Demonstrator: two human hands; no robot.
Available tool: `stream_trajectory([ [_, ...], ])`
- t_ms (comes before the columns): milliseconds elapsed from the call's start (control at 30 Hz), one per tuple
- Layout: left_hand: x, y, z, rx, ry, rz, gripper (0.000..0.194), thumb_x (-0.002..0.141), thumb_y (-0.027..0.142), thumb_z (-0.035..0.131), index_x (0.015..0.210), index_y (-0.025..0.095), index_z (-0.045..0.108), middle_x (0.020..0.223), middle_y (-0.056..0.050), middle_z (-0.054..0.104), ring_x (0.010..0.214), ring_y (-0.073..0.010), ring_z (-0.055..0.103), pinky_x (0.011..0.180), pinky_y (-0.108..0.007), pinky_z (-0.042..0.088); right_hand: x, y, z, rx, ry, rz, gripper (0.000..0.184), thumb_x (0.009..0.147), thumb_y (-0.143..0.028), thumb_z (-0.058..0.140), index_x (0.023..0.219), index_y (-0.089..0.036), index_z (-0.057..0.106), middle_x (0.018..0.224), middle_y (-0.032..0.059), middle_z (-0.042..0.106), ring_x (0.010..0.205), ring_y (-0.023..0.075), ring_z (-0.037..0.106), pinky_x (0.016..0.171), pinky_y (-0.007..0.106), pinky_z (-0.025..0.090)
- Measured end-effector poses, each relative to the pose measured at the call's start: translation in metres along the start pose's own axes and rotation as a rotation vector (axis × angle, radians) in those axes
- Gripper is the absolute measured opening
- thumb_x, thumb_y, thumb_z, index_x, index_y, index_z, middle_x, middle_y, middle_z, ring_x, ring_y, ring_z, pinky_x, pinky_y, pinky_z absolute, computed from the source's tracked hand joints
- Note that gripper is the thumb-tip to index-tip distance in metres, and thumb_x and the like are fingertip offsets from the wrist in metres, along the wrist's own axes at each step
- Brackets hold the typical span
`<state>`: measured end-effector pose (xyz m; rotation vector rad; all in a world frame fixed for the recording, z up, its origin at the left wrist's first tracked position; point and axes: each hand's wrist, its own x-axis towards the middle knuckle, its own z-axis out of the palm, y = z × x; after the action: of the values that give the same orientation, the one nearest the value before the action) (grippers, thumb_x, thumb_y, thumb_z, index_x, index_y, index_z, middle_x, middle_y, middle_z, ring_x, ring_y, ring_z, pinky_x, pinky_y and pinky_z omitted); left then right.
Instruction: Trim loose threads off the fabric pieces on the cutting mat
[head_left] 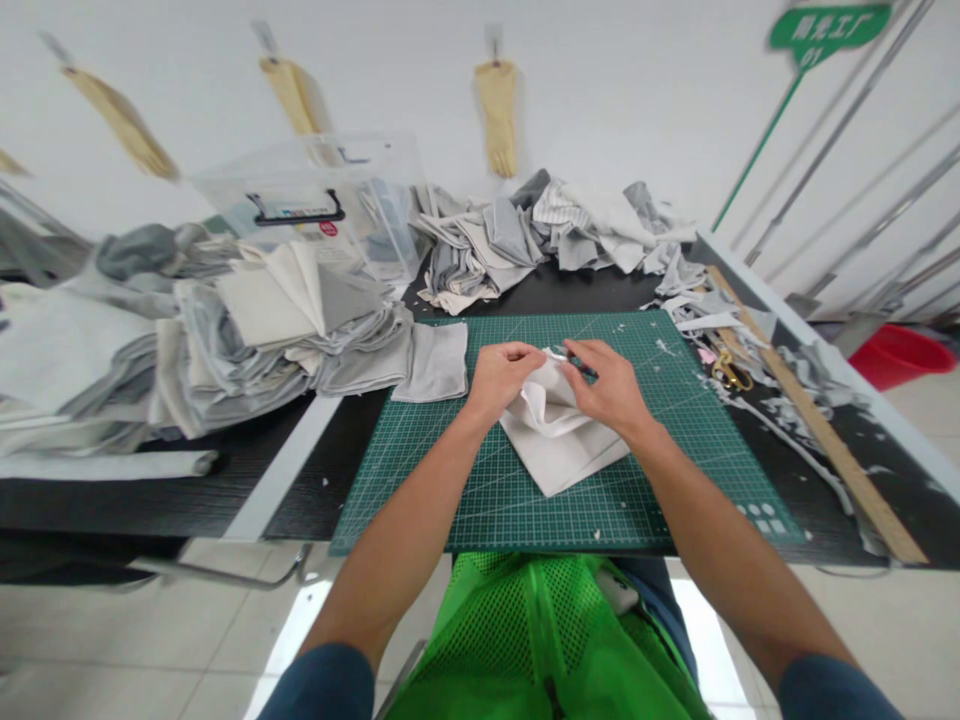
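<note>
A pale off-white cloth (559,455) lies partly folded on the green cutting mat (420,490), one corner pointing toward me. Its far edge is bunched and lifted between my two hands. My left hand (504,375) pinches that edge on the left, thumb against fingers. On the right, my right hand (604,380) grips the same edge, thumb and fingers bent around it. Whether a small tool sits between the right fingers cannot be made out. A folded grey cloth (431,362) rests at the mat's upper left edge.
Stacked cloths (300,320) cover the table's left side, before a clear plastic bin (300,195). More cloth piles (495,245) stand at the back. Gold-handled scissors (729,372), fabric scraps (810,385) and a wooden ruler (832,440) lie right. A red bucket (900,357) stands beyond.
</note>
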<state>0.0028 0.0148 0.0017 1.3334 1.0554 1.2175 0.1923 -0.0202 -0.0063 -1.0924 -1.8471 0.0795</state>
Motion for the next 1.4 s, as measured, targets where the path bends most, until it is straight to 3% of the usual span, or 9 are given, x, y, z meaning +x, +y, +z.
stream_trajectory([
  [367, -0.0020, 0.0027, -0.0018, -0.055, -0.132, -0.013, 0.027, 0.067, 0.037, 0.084, 0.081, 0.014, 0.080, 0.079, -0.005, 0.075, 0.067, -0.0130, 0.060, 0.064, -0.026, 0.046, -0.0005, -0.0014, 0.0012, 0.004, -0.024, -0.004, 0.035, 0.098, -0.033, 0.058, 0.127, -0.017, 0.070, 0.115, 0.0150, 0.073, 0.104, 0.0266, 0.069, 0.094, 0.044, 0.057],
  [1400, -0.0045, 0.0040, -0.0008, -0.086, -0.205, -0.037, 0.034, 0.065, 0.042, 0.087, 0.082, 0.013, 0.080, 0.080, -0.007, 0.075, 0.067, -0.0135, 0.060, 0.063, -0.026, 0.048, 0.0002, -0.0051, -0.0016, 0.006, -0.034, 0.020, 0.030, 0.097, -0.033, 0.058, 0.122, -0.021, 0.071, 0.109, 0.0105, 0.075, 0.097, 0.0235, 0.069, 0.089, 0.039, 0.057],
])
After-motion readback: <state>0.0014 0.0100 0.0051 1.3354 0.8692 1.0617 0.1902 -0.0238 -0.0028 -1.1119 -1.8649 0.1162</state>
